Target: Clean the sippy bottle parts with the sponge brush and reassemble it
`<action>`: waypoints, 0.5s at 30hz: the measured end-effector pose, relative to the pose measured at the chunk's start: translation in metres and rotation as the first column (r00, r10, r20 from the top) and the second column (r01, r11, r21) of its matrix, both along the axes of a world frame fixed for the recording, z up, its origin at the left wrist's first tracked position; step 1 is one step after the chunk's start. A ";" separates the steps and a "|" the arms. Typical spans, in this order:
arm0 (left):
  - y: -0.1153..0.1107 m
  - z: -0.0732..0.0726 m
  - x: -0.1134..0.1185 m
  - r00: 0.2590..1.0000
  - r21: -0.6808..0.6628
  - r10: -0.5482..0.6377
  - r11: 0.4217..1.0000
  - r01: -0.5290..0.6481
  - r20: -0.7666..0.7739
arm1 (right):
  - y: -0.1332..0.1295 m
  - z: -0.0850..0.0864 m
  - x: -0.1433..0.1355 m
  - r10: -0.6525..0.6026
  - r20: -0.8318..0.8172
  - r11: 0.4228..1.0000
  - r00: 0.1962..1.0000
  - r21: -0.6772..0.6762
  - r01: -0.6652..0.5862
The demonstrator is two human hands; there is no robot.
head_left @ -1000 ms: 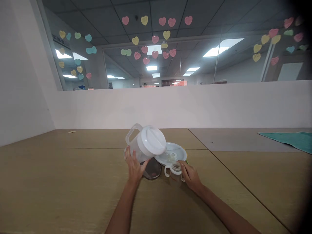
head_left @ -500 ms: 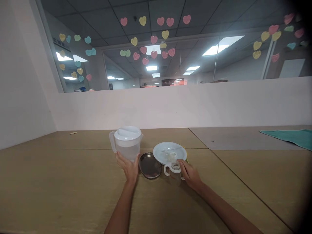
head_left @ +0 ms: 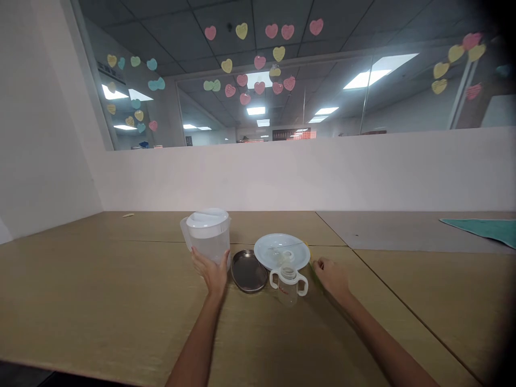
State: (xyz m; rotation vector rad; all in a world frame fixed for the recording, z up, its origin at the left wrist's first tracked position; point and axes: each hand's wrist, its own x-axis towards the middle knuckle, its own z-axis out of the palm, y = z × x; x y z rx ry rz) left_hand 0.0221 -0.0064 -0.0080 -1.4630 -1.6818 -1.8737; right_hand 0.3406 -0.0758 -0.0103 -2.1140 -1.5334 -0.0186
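A translucent pitcher (head_left: 209,244) with a white lid stands on the table, its handle to the left. My left hand (head_left: 212,273) is wrapped around the near side of its lower body. A clear baby bottle (head_left: 287,293) with two white handles stands uncapped in front of a pale blue plate (head_left: 262,249). On the plate lie small clear pieces (head_left: 285,256), hard to tell apart. Right of the plate, my right hand (head_left: 334,278) has its fingers curled down at a thin yellow-green thing (head_left: 312,258), mostly hidden by the plate and the hand.
An oval dark metal tray (head_left: 249,273) lies between the pitcher and the bottle. A green cloth (head_left: 484,230) is at the far right. Behind the table (head_left: 121,301) rises a white wall (head_left: 242,180) with a window above. A small pale scrap (head_left: 128,215) lies at the back left.
My right hand has let go of the baby bottle's right handle and moved right, beside the plate. My left hand stays on the pitcher. The view has shifted slightly.
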 end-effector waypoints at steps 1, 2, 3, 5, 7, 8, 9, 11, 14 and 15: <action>0.000 0.000 0.000 1.000 -0.012 0.007 1.000 -0.007 -0.003 | 0.001 -0.002 0.002 0.005 0.008 0.999 1.000 -0.040 -0.005; 0.001 0.000 0.000 1.000 -0.023 0.013 1.000 -0.014 -0.010 | 0.002 -0.004 0.003 0.016 0.015 0.997 1.000 -0.080 -0.014; 0.001 0.000 0.000 0.999 -0.027 0.025 0.999 -0.025 -0.023 | 0.003 -0.005 0.003 0.029 0.021 0.993 0.999 -0.118 -0.026; -0.001 0.004 0.001 0.995 -0.021 0.063 0.998 -0.064 -0.072 | 0.004 -0.009 0.002 0.055 0.033 0.982 0.998 -0.182 -0.048; -0.007 0.012 0.004 0.981 0.031 0.111 0.994 -0.108 -0.160 | 0.004 -0.012 0.001 0.071 0.053 0.974 0.996 -0.220 -0.058; -0.013 0.017 0.005 0.969 0.081 0.127 0.990 -0.113 -0.211 | 0.004 -0.013 0.000 0.077 0.063 0.971 0.995 -0.232 -0.060; -0.020 0.022 0.007 0.957 0.143 0.130 0.985 -0.096 -0.257 | 0.004 -0.014 0.000 0.082 0.073 0.969 0.994 -0.240 -0.063; -0.040 0.031 0.010 0.943 0.264 0.092 0.965 -0.005 -0.319 | 0.004 -0.016 0.000 0.092 0.087 0.966 0.992 -0.251 -0.068; -0.072 0.037 0.019 0.967 0.372 0.011 0.924 0.087 -0.254 | 0.005 -0.016 0.000 0.094 0.091 0.967 0.991 -0.247 -0.069; -0.080 0.039 0.024 0.961 0.361 -0.057 0.919 0.157 -0.272 | 0.006 -0.016 0.000 0.085 0.087 0.969 0.993 -0.239 -0.062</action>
